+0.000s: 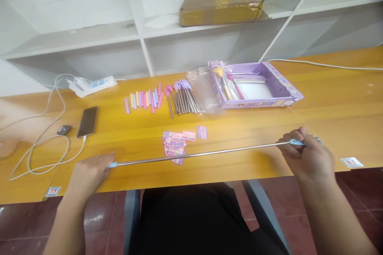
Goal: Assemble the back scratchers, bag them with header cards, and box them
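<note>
A telescopic back scratcher (pixel 203 153) is stretched out long between my hands, above the table's front part. My left hand (pixel 89 173) is closed around its light blue handle end. My right hand (pixel 311 155) grips the blue claw end, whose tips poke out past the fingers. Beneath the metal rod lies a loose pile of small printed cards (pixel 174 143), with one card (pixel 202 132) apart on the right. Farther back, several short back scratchers (pixel 184 97) with purple and pink claws lie bunched together. To their left are several coloured handle sleeves (pixel 145 99).
A purple display box (pixel 260 103) holding two back scratchers stands at the back, with clear plastic bags (pixel 205 89) beside it. On the left are a phone (pixel 87 121), white cables (pixel 44 171) and a power strip (pixel 95 85). A taped carton (pixel 224 6) sits on the shelf.
</note>
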The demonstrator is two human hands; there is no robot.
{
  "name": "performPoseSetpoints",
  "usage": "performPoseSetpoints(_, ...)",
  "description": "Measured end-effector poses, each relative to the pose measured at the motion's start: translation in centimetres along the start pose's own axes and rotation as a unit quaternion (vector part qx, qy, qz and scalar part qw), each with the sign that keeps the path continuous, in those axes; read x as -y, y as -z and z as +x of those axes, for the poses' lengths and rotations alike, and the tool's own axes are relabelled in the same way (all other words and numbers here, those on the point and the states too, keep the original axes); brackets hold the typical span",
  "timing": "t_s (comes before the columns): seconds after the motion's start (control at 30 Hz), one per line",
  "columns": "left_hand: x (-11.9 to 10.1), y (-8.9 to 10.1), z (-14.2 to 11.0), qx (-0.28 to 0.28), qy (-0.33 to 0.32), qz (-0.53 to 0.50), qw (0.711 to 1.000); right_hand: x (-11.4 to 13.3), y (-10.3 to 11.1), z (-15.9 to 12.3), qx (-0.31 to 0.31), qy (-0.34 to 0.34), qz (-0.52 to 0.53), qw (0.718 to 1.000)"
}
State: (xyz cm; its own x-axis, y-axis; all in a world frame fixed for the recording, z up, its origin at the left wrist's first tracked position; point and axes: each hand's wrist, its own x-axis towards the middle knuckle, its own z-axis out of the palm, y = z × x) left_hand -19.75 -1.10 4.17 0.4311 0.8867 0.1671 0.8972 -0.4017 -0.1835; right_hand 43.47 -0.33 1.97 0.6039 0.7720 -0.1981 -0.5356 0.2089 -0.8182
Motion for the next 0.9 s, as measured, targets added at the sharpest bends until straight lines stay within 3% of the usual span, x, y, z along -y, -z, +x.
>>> performPoseSetpoints(0.13, 0.1, -0.5, 0.4, -0.018, -0.014, -0.001, 1.0, -0.1, 0.6, 0.3, 0.026, 0.017, -0.012, 0.999)
performPoseSetpoints(0.43, -1.0, -0.2, 1.1, -0.132, -0.086, 0.027, 0.987, -0.3, 1.0, -0.1, 0.034, 0.04, -0.048, 0.997)
performPoseSetpoints(0.7, -1.2, 0.3, 1.8, -0.124, -0.107, 0.05, 0.985, -0.2, 1.1, 0.2, 0.021, 0.042, -0.063, 0.997)
performPoseSetpoints(0.9, -2.1, -0.5, 2.5, -0.128, -0.095, 0.065, 0.985, -0.6, 1.4, 0.6, 0.047, 0.054, -0.062, 0.996)
